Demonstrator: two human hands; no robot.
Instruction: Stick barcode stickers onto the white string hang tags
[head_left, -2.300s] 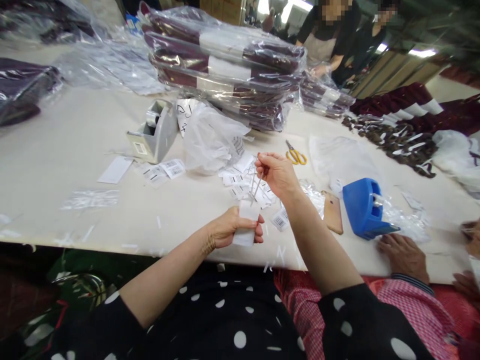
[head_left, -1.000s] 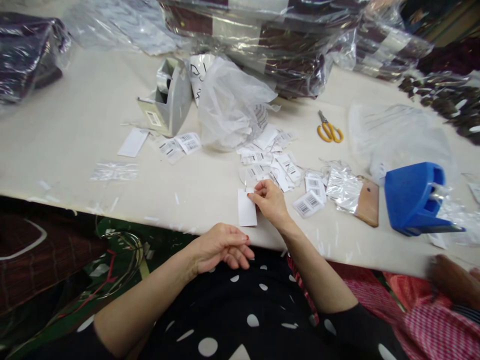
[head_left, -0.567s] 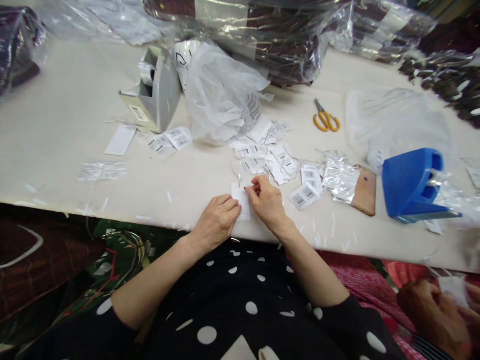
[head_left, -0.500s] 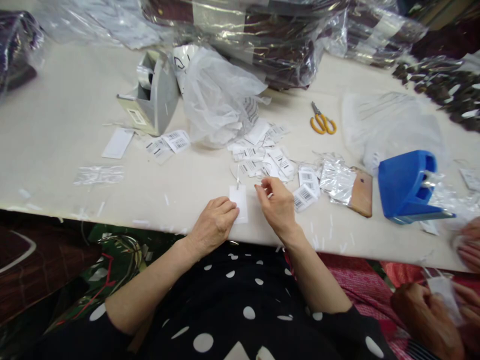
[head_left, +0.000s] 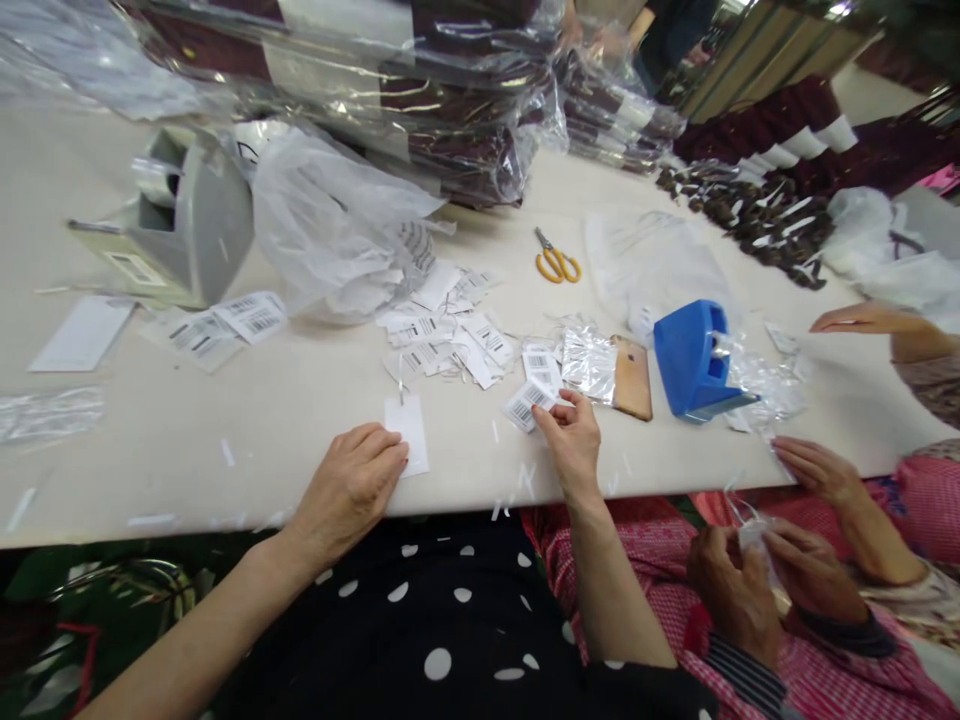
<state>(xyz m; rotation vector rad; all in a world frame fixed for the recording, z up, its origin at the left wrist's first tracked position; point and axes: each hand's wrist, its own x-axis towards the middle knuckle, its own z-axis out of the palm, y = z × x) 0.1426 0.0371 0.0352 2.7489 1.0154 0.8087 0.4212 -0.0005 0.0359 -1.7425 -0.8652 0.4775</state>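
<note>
No word or number can be read for certain. Taken from the middle of the view, barcodes show on two labels (head_left: 521,405) at four o'clock, on a pair of tags (head_left: 251,318) at nine, and on a sticker (head_left: 135,268) on the grey tape dispenser (head_left: 214,215) toward ten. The heap of tags (head_left: 474,355) nearest the centre bears blurred black print. Rows of small illegible print show at the white bag (head_left: 326,225), at ten.

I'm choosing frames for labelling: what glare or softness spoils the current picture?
Head view: glare streaks the plastic-wrapped stack; same view, fine print on the barcode tag at the right hand is illegible; same view, the upper-right background looks dim and soft.
</note>
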